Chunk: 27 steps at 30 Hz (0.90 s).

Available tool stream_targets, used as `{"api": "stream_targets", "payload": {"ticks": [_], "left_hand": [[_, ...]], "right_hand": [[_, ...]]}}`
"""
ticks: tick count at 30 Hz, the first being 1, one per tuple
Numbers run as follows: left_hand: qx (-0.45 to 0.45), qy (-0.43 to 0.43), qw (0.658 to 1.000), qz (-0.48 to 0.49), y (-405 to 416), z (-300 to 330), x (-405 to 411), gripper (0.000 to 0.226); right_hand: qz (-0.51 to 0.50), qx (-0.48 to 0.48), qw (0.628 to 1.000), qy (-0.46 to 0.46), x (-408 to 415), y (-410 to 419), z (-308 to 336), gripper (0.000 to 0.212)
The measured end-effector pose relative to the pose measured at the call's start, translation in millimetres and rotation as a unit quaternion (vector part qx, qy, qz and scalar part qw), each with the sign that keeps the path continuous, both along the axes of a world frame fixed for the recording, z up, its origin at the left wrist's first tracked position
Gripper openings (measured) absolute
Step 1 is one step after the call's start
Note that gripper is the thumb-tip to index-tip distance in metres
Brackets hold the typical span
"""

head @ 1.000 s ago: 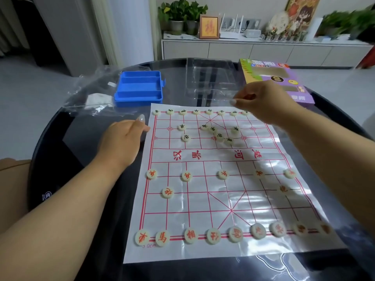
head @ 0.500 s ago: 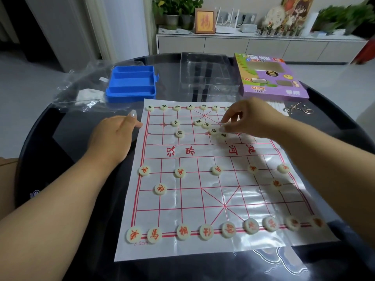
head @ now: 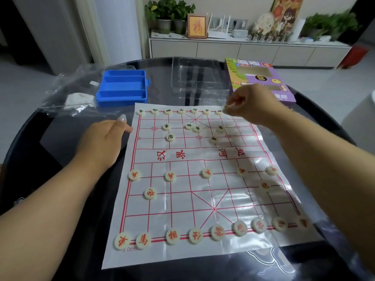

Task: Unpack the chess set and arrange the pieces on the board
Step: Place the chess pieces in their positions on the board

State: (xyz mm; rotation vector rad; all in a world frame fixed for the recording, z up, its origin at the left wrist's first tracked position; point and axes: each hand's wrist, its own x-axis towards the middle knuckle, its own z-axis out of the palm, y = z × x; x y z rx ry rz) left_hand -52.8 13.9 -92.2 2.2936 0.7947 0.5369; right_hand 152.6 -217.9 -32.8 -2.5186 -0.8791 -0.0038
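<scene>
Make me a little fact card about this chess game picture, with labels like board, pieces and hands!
board: paper sheet with red grid lines, flat on a dark round table
red pieces: row along the near edge, more further up the near half
dark pieces: row along the far edge, some loose ones below it
left hand: resting at the board's left edge
right hand: fingers curled at the far row's right end; piece held unclear
blue tray: beyond the board, on the left
purple box: beyond the board, on the right
</scene>
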Motion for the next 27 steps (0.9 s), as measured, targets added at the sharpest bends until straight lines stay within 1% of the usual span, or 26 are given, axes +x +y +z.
{"api": "stream_targets", "payload": {"ticks": [3,6,9,14,22,25,27], "left_hand": [[-0.003,-0.002,1.000,-0.003,-1,0,0,0.050],[0.001,-0.003,1.000,-0.005,-1,0,-1,0.052],[0.007,0.002,1.000,-0.004,-1,0,0,0.052],[0.011,0.001,1.000,-0.004,-2,1,0,0.052],[-0.004,-0.009,1.000,0.003,-1,0,1,0.050],[-0.007,-0.015,1.000,0.003,-1,-1,2,0.050],[-0.006,-0.018,1.000,0.003,0,-2,2,0.051]], "right_hand": [[-0.028,-0.019,0.999,0.010,15,-18,3,0.013],[-0.029,-0.065,0.997,0.031,20,-28,-10,0.011],[-0.024,-0.097,0.994,0.031,22,-32,-22,0.011],[-0.014,-0.090,0.996,0.024,22,-31,-26,0.012],[-0.007,-0.114,0.993,0.021,18,-29,-25,0.020],[0.004,-0.093,0.996,0.006,12,-22,-17,0.028],[0.023,-0.070,0.997,-0.003,2,-10,-11,0.030]]}}
